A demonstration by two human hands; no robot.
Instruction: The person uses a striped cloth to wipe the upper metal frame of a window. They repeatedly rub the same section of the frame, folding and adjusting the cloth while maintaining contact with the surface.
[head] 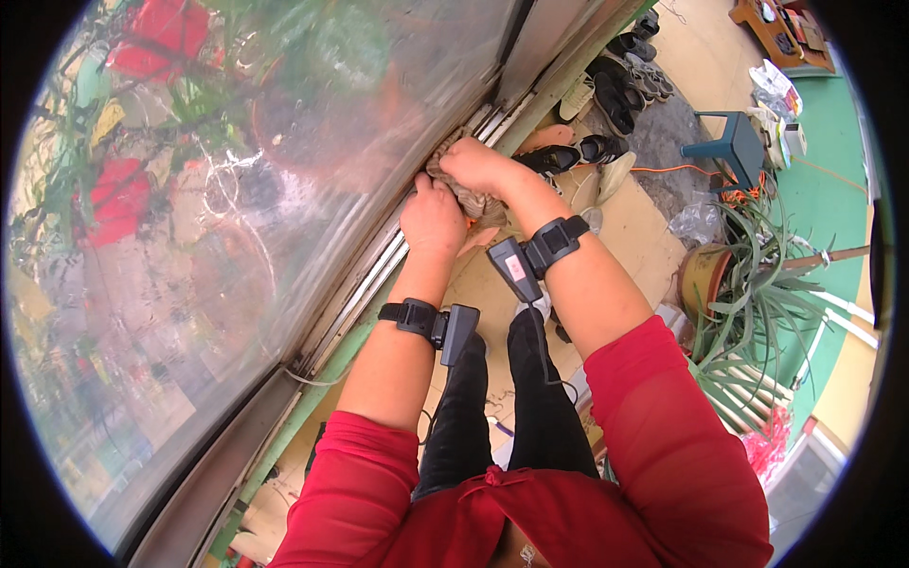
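Observation:
Both hands are at the lower track of a sliding window, gripping one brownish cloth. My left hand is closed at the cloth's near side, its knuckles against the window frame's edge. Just beyond it, my right hand is bunched around the upper part of the cloth. Part of the cloth hangs down over the inner side of the sill, and its folds hide the fingertips. The metal window track runs diagonally under the hands. To the left stands a wet, smeared glass pane, with red and green shapes blurred behind it.
Several shoes lie on the floor beyond the sill. A blue plastic stool, an orange cord and a potted aloe-like plant are on the right. A thin white cord crosses the near part of the frame.

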